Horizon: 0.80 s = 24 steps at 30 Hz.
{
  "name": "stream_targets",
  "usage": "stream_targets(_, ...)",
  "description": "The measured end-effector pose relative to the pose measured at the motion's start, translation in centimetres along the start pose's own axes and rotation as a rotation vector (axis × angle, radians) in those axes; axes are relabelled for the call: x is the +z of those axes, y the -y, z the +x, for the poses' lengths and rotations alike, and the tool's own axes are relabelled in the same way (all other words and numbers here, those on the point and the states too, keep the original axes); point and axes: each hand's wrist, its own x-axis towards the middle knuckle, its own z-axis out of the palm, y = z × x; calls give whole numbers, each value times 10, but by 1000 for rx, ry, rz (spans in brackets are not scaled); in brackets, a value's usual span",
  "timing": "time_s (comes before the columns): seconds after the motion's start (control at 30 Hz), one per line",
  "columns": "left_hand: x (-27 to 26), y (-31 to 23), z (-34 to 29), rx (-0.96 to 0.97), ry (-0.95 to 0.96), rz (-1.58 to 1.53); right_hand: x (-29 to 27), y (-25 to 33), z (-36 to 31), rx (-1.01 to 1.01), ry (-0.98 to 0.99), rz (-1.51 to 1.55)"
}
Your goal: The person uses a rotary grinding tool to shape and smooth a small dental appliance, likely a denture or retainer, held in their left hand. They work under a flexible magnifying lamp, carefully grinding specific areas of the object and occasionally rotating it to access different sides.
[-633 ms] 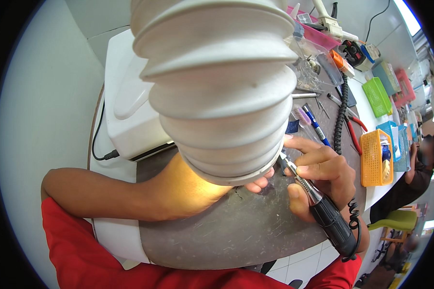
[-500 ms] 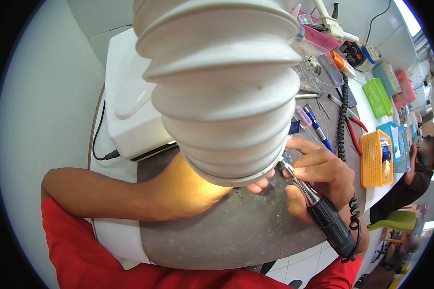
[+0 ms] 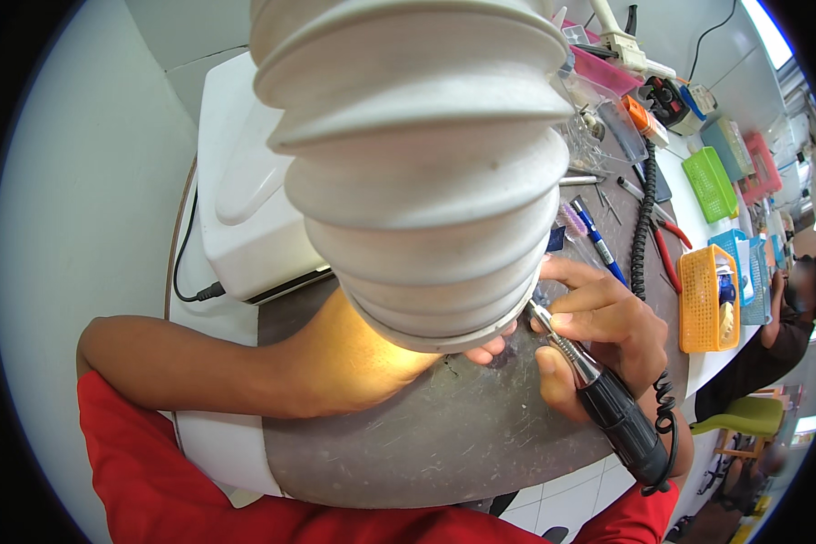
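Observation:
My right hand [image 3: 607, 322] grips a rotary handpiece [image 3: 615, 417] with a black body, a metal nose and a coiled black cord. Its tip points up and left, to the rim of a white ribbed flexible hose [image 3: 426, 181] that hangs over the middle of the desk. My left hand [image 3: 381, 363] reaches in from the left beneath that hose. The back of it glows yellow under a light. A few of its fingertips show past the hose's rim, close to the handpiece tip. The hose hides its other fingers and whatever they may hold.
A white machine [image 3: 245, 190] stands at the left with a black cable. On the right lie a blue pen [image 3: 600, 240], red-handled pliers [image 3: 666, 254], an orange basket [image 3: 700, 299] and a green basket [image 3: 709, 184]. Another person [image 3: 762, 335] sits at the far right.
The handpiece tip and my right hand have shifted very slightly. The hose has moved a touch to the right. Otherwise both arms keep their places.

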Motion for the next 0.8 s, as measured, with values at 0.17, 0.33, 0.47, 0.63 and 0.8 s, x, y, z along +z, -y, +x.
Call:
stream_targets(0.17, 2, -2, 0, 17, -4, 3, -1, -1, 1, -12, -2, 12)
stream_targets(0.33, 2, -1, 1, 12, -11, 8, -2, -1, 1, -1, 6, 18)
stream_targets(0.47, 0, 4, 10, 6, 23, -1, -5, -3, -3, 17, 5, 11)
stream_targets(0.63, 1, 0, -1, -9, -20, -8, -2, 0, -2, 18, 11, 66)
stream_targets(0.8, 1, 1, 0, 17, -9, 27, -3, -1, 1, 8, 21, 24)
